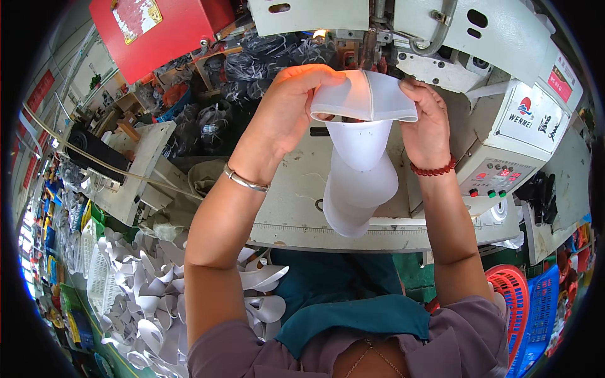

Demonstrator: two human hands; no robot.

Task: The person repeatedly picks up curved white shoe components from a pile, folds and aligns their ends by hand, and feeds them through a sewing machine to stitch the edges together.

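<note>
Both hands hold up a white shoe upper (343, 101) by its two sides, with its stitched seam facing me in the middle. My left hand (296, 94) pinches its left edge between thumb and fingers. At the right edge, my right hand (428, 116) grips with the thumb in front. A rounded white part hangs below the held edge; whether it belongs to the same upper I cannot tell. Further white pieces (362, 195) lie overlapped on the machine's table (283, 208) beneath. The upper is raised close under the metal head of a machine (372, 47).
A control box (504, 176) with buttons and lit digits stands right of my right wrist. A red box (164, 31) juts in at upper left. White uppers (151, 302) are heaped low on the left. Red (507, 290) and blue baskets (539, 315) stand at lower right.
</note>
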